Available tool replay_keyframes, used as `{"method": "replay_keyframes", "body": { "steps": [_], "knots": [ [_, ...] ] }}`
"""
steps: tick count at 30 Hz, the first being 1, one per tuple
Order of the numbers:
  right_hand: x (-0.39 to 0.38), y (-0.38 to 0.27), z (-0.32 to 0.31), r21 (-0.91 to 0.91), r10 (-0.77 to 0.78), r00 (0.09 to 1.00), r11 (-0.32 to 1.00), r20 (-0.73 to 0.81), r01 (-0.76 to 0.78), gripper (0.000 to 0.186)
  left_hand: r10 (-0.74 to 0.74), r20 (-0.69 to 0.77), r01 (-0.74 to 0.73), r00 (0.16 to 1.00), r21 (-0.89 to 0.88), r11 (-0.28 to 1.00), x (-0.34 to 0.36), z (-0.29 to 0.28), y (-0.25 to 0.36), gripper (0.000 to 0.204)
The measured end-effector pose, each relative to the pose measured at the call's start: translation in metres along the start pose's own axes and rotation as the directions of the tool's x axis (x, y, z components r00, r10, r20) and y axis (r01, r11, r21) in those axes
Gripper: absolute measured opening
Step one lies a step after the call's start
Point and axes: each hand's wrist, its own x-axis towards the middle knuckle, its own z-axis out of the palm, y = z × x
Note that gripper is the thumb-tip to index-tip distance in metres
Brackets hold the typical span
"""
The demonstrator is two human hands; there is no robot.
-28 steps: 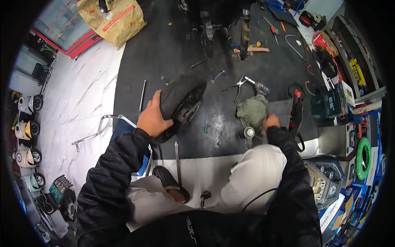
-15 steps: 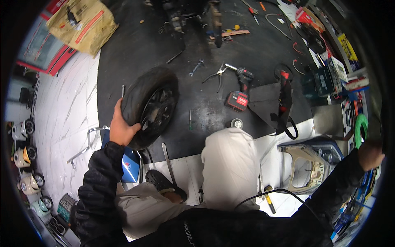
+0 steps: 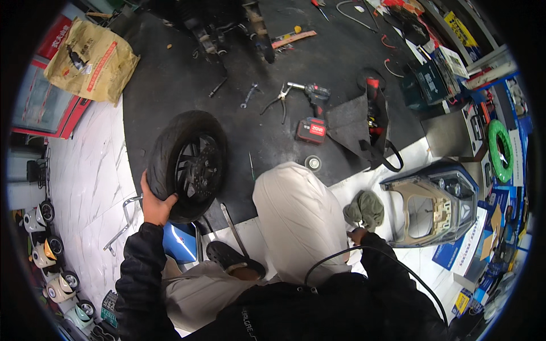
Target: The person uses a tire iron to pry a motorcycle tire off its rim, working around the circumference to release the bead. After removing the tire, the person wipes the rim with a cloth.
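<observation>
My left hand (image 3: 157, 200) grips the lower left edge of a black wheel with its tyre (image 3: 162, 156), thumb on the near sidewall and fingers around the tread. The wheel stands tilted on a dark mat (image 3: 256, 182), its spoked rim and brake disc showing. Beside my right knee, my right hand (image 3: 356, 235) is closed at the lower end of a bunched grey-green cloth (image 3: 365, 209); the knee and sleeve partly hide its fingers. A thin screwdriver (image 3: 251, 166) lies to the right of the wheel, and a long metal tyre lever (image 3: 232, 227) lies below it.
Ahead lie pliers (image 3: 277, 103), a wrench (image 3: 248, 95), a red-and-black impact wrench (image 3: 311, 130), a spray can (image 3: 313, 163) and a black tool bag (image 3: 372, 122). A scooter body panel (image 3: 429, 213) is at right. A blue box (image 3: 182, 241) and metal bracket (image 3: 123, 224) flank the left arm.
My right hand has come in from the far right to beside my knee, with the grey-green cloth now showing. My left hand stays on the wheel, which looks turned more face-on.
</observation>
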Motion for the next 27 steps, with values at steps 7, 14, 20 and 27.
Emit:
{"method": "replay_keyframes", "body": {
  "steps": [7,14,20,27],
  "knots": [
    [-0.082,-0.075,-0.089,-0.041,-0.141,0.664,0.986,-0.734,0.163,0.043,0.064,-0.005,-0.063,0.998,0.106,0.992,-0.007,0.002,0.003,0.117],
    [-0.265,-0.284,-0.230,0.007,-0.258,0.138,0.453,-0.956,0.891,0.035,-0.106,-0.013,0.106,0.994,0.036,0.994,-0.009,0.008,0.040,0.117],
    [-0.384,-0.456,-0.220,-0.254,-0.637,-0.104,0.149,-0.764,0.956,0.034,-0.129,-0.016,0.129,0.991,-0.009,0.992,-0.001,0.005,0.024,0.122],
    [-0.344,-0.514,-0.140,-0.564,-0.836,0.476,0.539,-0.272,0.625,0.045,-0.170,0.142,0.189,0.975,-0.133,0.973,0.009,-0.008,0.008,0.142]
  ]
}}
